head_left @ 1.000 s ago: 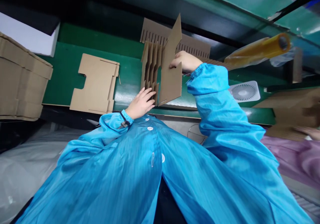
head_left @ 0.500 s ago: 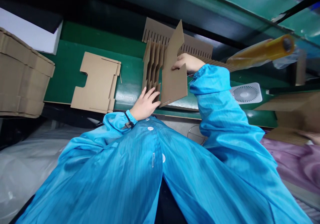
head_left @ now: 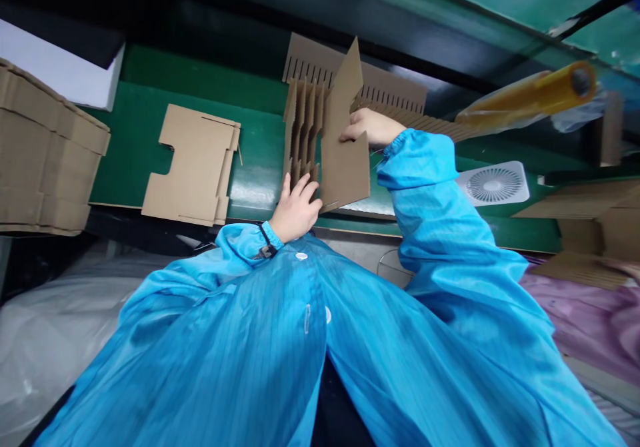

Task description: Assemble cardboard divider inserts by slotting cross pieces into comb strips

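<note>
My left hand (head_left: 295, 210) is spread wide, its fingertips (head_left: 311, 194) pressed against the lower end of the slotted cardboard divider (head_left: 301, 134). My right hand (head_left: 373, 128) is narrower, fingers hooked over the edge of the tilted cardboard panel (head_left: 345, 167), which stands against the divider between both hands. A second slotted strip (head_left: 395, 87) lies just behind. Open green bench (head_left: 255, 167) runs leftward to a flat die-cut cardboard blank (head_left: 193, 167), well apart.
</note>
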`<state>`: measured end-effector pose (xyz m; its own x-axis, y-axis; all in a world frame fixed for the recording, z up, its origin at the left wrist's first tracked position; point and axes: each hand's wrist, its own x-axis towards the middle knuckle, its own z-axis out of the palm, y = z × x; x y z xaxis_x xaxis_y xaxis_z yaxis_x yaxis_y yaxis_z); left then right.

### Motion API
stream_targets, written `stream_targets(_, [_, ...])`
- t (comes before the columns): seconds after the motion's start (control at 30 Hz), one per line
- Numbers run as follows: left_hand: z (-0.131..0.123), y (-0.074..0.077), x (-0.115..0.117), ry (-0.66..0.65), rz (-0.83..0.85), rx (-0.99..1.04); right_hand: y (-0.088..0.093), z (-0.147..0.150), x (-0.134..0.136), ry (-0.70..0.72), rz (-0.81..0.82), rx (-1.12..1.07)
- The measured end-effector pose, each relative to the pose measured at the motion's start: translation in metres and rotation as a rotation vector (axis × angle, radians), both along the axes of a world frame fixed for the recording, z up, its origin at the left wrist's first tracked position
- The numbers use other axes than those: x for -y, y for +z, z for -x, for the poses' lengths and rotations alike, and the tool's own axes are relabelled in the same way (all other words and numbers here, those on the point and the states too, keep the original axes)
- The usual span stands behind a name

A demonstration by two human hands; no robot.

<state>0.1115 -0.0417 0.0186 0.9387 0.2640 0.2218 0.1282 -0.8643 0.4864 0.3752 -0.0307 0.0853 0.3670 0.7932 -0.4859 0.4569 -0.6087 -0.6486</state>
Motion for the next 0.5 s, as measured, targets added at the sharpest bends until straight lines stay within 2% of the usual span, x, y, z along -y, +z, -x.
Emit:
stream_targets(0.13, [0.0,-0.002,-0.001,-0.001,-0.006,0.003,-0.006,0.009,0.001,-0.004,-0.035,-0.035])
stream_targets(0.23, [-0.001,-0.004,-0.002,0.001,-0.005,0.018,-0.017,0.022,0.002,-0.068,-0.12,-0.046])
stream_targets(0.37, [-0.001,-0.005,-0.002,-0.001,-0.031,0.019,-0.034,0.038,0.002,-0.161,-0.117,-0.009])
stream_targets(0.43, [0.0,-0.005,-0.002,-0.002,-0.045,0.01,-0.042,0.041,0.001,-0.169,-0.102,0.005])
stream_targets(0.5, [0.0,-0.005,-0.002,0.0,-0.054,0.003,-0.047,0.04,0.0,-0.156,-0.162,0.0])
